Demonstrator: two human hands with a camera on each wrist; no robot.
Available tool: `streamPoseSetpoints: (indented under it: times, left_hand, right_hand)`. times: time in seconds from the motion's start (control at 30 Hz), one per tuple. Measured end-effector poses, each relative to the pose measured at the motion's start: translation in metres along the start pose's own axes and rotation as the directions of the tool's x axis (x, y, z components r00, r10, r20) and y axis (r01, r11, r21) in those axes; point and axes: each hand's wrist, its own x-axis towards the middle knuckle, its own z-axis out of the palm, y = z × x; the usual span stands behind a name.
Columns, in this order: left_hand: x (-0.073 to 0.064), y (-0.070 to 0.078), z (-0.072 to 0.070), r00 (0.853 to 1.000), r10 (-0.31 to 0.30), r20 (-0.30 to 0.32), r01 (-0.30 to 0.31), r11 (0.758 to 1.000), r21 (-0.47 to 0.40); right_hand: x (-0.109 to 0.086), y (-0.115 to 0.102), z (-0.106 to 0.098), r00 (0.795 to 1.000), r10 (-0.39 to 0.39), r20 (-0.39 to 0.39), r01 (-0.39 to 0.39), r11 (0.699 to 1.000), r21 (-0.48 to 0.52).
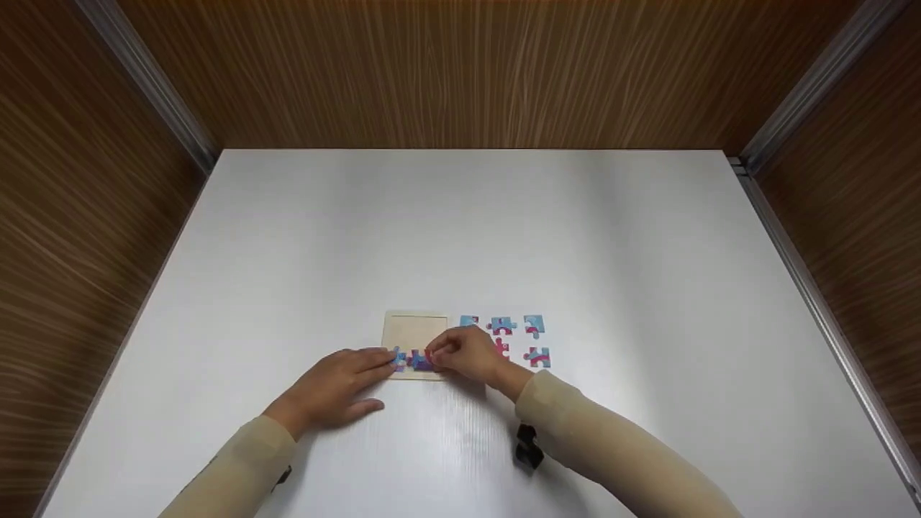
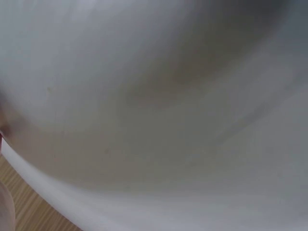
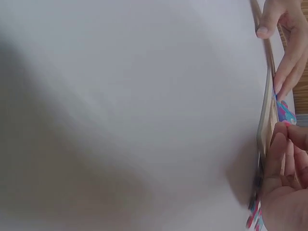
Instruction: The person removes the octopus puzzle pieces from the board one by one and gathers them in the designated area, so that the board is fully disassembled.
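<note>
A shallow square wooden puzzle tray (image 1: 410, 327) lies near the middle of the white table. My left hand (image 1: 342, 385) rests its nearly straight fingers on a blue puzzle piece (image 1: 398, 358) in the tray's near left corner. Beside that piece, a blue and purple puzzle piece (image 1: 418, 360) lies along the near edge. My right hand (image 1: 464, 354) pinches a pink puzzle piece (image 3: 286, 123) between thumb and fingertips, over the tray's near right part. The fingers hide much of this piece. In the left wrist view, mostly blurred white table shows.
Right of the tray lie several loose pieces, among them a blue and red one (image 1: 501, 326), a corner one (image 1: 534, 325) and one nearer me (image 1: 537, 357). A black object (image 1: 529, 447) shows by the right forearm. Wood-grain panels (image 1: 460, 72) border the table (image 1: 460, 216).
</note>
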Motion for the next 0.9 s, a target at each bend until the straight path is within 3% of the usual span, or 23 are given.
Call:
streamPoseSetpoints:
  times: [0.37, 0.63, 0.9]
  left_hand:
    - [0.0, 0.001, -0.002, 1.0, 0.002, 0.007, -0.002, 1.0, 0.009]
    - [0.001, 0.0, 0.001, 1.0, 0.007, -0.005, -0.007, 1.0, 0.003]
    - [0.0, 0.001, 0.001, 1.0, -0.001, -0.001, 0.001, 1.0, 0.003]
  right_hand:
    - [-0.005, 0.007, -0.028, 0.999, 0.038, -0.019, -0.037, 0.999, 0.03]
    - [-0.015, 0.015, -0.049, 0.991, 0.131, 0.014, -0.132, 0.985, 0.11]
    - [-0.027, 0.021, -0.063, 0.994, 0.1, 0.038, -0.102, 0.993, 0.057]
